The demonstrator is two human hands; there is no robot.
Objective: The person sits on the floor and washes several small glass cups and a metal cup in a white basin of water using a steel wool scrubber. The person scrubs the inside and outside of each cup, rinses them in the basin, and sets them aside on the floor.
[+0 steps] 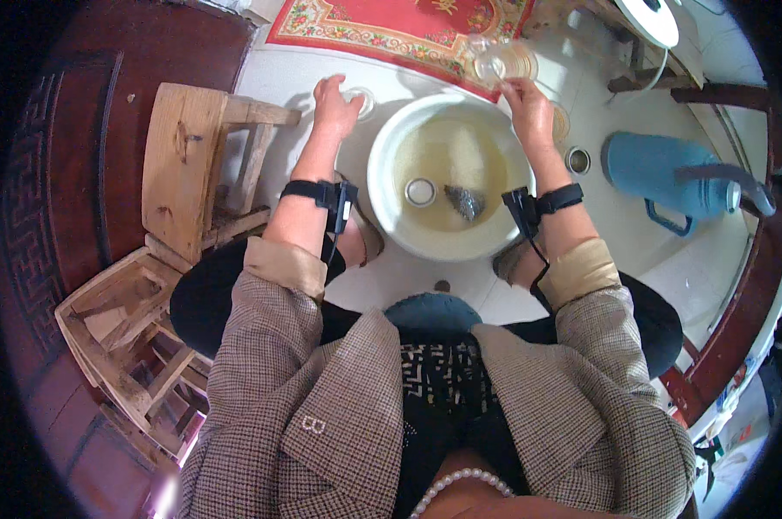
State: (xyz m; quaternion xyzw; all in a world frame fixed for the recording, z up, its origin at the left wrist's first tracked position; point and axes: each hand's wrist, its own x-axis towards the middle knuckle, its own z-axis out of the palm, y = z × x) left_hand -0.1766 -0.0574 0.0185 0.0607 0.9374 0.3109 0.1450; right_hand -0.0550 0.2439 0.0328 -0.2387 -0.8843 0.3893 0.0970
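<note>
My left hand (337, 111) is to the left of the basin, fingers apart; its thumb overlaps a clear round glass vessel (366, 107), and contact cannot be told. At the basin's upper right, my right hand (530, 109) pinches a clear glass jar (517, 61), which is blurred and tilted over the mat's edge. Between my feet stands a white basin (384, 224) of yellowish water. It holds a round metal ring or lid (420, 193) and a dark, shiny crumpled thing (466, 202), perhaps a scouring pad. Another round glass thing (561, 123) is partly hidden behind my right hand.
A small metal cup or lid (577, 160) and a blue thermos jug (663, 172) are on the floor at right. Wooden stools (183, 172) stand at left beside a dark red door. A red floral mat (391, 32) lies beyond the basin, with wooden furniture at upper right.
</note>
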